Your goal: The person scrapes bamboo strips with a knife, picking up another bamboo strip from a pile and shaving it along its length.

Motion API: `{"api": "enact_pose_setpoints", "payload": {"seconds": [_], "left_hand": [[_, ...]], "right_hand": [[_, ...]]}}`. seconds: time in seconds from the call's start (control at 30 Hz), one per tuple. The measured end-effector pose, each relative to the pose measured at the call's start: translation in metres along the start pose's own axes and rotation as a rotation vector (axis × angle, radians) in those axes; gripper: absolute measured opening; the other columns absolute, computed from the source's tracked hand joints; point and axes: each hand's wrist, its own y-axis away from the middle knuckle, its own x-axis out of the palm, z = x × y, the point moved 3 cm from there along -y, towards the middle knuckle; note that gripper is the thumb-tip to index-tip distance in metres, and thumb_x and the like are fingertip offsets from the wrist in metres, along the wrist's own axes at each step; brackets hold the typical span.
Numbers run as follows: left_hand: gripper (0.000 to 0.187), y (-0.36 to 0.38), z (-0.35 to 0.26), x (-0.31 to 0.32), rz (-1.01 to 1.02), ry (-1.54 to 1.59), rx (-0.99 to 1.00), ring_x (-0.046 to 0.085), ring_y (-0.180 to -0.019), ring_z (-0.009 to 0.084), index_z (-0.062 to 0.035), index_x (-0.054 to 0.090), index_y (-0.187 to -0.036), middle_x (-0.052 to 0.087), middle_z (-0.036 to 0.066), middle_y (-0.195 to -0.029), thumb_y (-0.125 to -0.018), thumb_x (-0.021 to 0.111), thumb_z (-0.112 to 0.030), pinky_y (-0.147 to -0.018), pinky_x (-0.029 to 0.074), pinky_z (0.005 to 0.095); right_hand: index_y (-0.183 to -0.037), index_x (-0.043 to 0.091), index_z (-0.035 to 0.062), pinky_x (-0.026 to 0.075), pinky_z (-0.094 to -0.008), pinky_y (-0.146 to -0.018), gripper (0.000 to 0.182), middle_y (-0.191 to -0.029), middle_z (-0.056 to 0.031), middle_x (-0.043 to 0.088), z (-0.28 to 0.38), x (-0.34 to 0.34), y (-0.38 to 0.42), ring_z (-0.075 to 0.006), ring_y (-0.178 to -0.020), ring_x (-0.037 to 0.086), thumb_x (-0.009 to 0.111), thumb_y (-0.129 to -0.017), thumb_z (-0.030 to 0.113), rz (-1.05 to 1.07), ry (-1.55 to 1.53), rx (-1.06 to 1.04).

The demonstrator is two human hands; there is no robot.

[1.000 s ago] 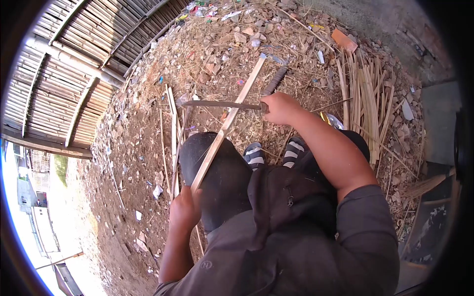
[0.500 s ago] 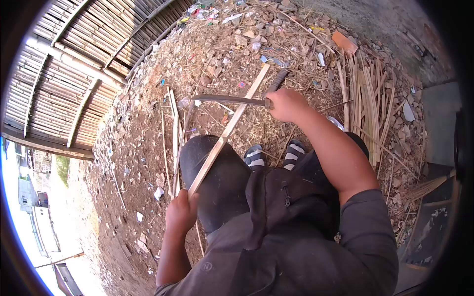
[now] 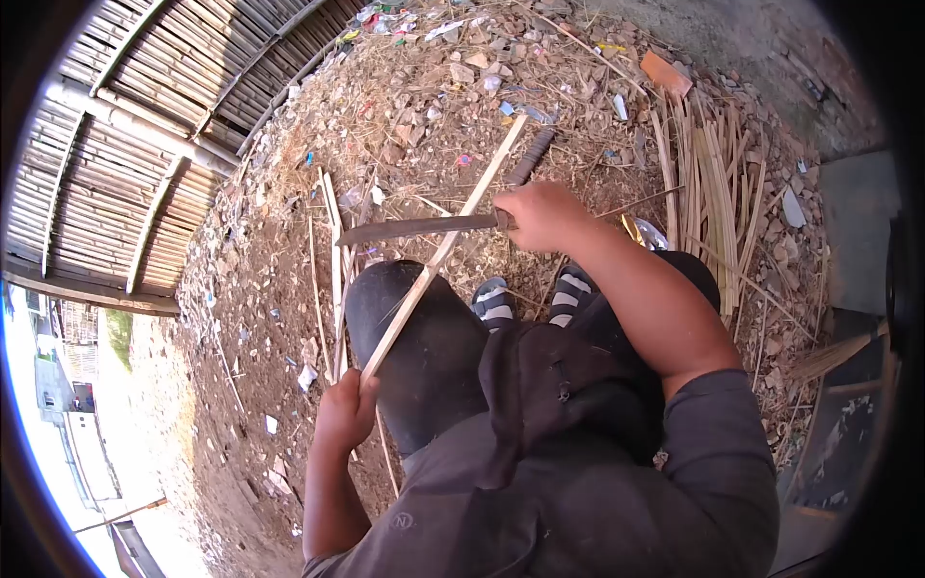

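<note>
Low on the left, my left hand (image 3: 345, 409) is closed round the near end of a pale, split bamboo strip (image 3: 448, 246). The strip slants up and away over my dark-clad left knee. Fingers wrapped, my right hand (image 3: 540, 217) grips a machete where its dark blade (image 3: 414, 229) meets the cord-wrapped handle (image 3: 532, 157). The handle points away from me, and the blade runs leftward, crossing the strip just beyond the knee. The tip of the blade overlaps some thin strips (image 3: 337, 260) on the ground at my left.
A bundle of split bamboo strips (image 3: 713, 183) lies on the right, with an orange brick piece (image 3: 666, 74) at its far end. Stones, straw and litter cover the dirt. A bamboo wall (image 3: 145, 125) stands at the upper left; my sandalled feet (image 3: 494, 303) are between my knees.
My right hand has drawn the machete toward me and a little to the left, so the blade crosses the strip nearer my knee. My left hand stays almost in place.
</note>
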Motion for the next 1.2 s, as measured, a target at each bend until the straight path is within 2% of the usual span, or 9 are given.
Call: {"api": "enact_pose_setpoints", "payload": {"seconds": [0.07, 0.2, 0.47, 0.6, 0.77, 0.9, 1.0, 1.1, 1.2], "left_hand": [[0.037, -0.004, 0.010, 0.006, 0.016, 0.051, 0.019, 0.062, -0.074, 0.0519, -0.0016, 0.052, -0.088, 0.063, 0.028, -0.074, -0.102, 0.057, -0.035, -0.064, 0.046, 0.0589], [0.037, -0.004, 0.006, 0.003, -0.010, 0.030, 0.001, 0.062, -0.074, 0.0517, -0.0016, 0.053, -0.088, 0.062, 0.028, -0.074, -0.103, 0.057, -0.036, -0.064, 0.045, 0.0586], [0.040, -0.005, 0.009, 0.001, 0.059, 0.123, -0.010, 0.060, -0.076, 0.0513, -0.0003, 0.053, -0.086, 0.060, 0.028, -0.074, -0.105, 0.053, -0.035, -0.066, 0.045, 0.0550], [0.040, -0.011, 0.016, 0.002, 0.069, 0.175, 0.012, 0.060, -0.075, 0.0500, 0.0005, 0.054, -0.087, 0.060, 0.027, -0.075, -0.107, 0.050, -0.034, -0.066, 0.046, 0.0527], [0.041, -0.006, 0.013, -0.006, 0.093, 0.194, 0.020, 0.058, -0.071, 0.0480, 0.0009, 0.053, -0.086, 0.058, 0.026, -0.073, -0.107, 0.049, -0.034, -0.065, 0.045, 0.0506], [0.040, -0.008, 0.010, 0.001, 0.047, 0.130, 0.056, 0.059, -0.073, 0.0504, 0.0002, 0.052, -0.085, 0.059, 0.027, -0.072, -0.107, 0.050, -0.034, -0.065, 0.045, 0.0533], [0.039, -0.009, 0.012, 0.008, 0.031, 0.125, 0.023, 0.060, -0.075, 0.0520, -0.0005, 0.053, -0.086, 0.060, 0.028, -0.073, -0.106, 0.051, -0.034, -0.065, 0.045, 0.0557], [0.038, -0.002, 0.012, -0.002, 0.052, 0.127, -0.031, 0.060, -0.075, 0.0521, -0.0005, 0.053, -0.086, 0.060, 0.028, -0.073, -0.106, 0.051, -0.034, -0.065, 0.045, 0.0552], [0.038, -0.002, 0.005, -0.007, 0.048, 0.141, 0.001, 0.060, -0.074, 0.0521, -0.0004, 0.053, -0.086, 0.061, 0.028, -0.074, -0.106, 0.052, -0.033, -0.065, 0.046, 0.0547]], "right_hand": [[-0.108, 0.070, 0.0114, 0.055, -0.0525, -0.074, 0.033, -0.085, -0.0179, 0.071, 0.002, -0.003, 0.000, -0.0404, -0.082, 0.070, 0.072, -0.076, 0.021, 0.026, 0.019, -0.064], [-0.114, 0.070, 0.0085, 0.056, -0.0489, -0.077, 0.040, -0.084, -0.0193, 0.070, -0.061, 0.013, -0.017, -0.0385, -0.084, 0.070, 0.073, -0.077, 0.021, -0.181, -0.353, 0.307], [-0.113, 0.071, 0.0115, 0.055, -0.0503, -0.078, 0.038, -0.092, -0.0216, 0.070, 0.008, -0.013, 0.002, -0.0410, -0.090, 0.069, 0.073, -0.077, 0.022, 0.114, 0.032, -0.016], [-0.102, 0.069, 0.0052, 0.056, -0.0484, -0.079, 0.028, -0.095, -0.0198, 0.072, -0.066, 0.005, -0.014, -0.0372, -0.092, 0.071, 0.072, -0.079, 0.022, -0.128, -0.381, 0.428], [-0.106, 0.070, 0.0054, 0.055, -0.0506, -0.083, 0.033, -0.091, -0.0201, 0.070, -0.027, 0.000, -0.005, -0.0391, -0.095, 0.070, 0.072, -0.077, 0.019, -0.133, -0.194, 0.121], [-0.114, 0.072, 0.0145, 0.056, -0.0470, -0.079, 0.036, -0.094, -0.0200, 0.072, 0.016, -0.013, 0.002, -0.0382, -0.091, 0.070, 0.069, -0.079, 0.019, 0.148, 0.088, -0.087], [-0.115, 0.071, 0.0147, 0.056, -0.0484, -0.080, 0.037, -0.093, -0.0195, 0.072, -0.058, 0.016, -0.018, -0.0386, -0.093, 0.070, 0.069, -0.078, 0.019, -0.069, -0.328, 0.252], [-0.103, 0.070, 0.0070, 0.056, -0.0505, -0.082, 0.027, -0.090, -0.0208, 0.071, -0.069, -0.010, -0.017, -0.0378, -0.093, 0.071, 0.069, -0.078, 0.017, -0.149, -0.252, 0.360], [-0.103, 0.070, 0.0092, 0.056, -0.0509, -0.080, 0.027, -0.090, -0.0191, 0.072, -0.036, -0.006, -0.009, -0.0384, -0.091, 0.071, 0.069, -0.077, 0.017, -0.074, -0.143, 0.173]]}}
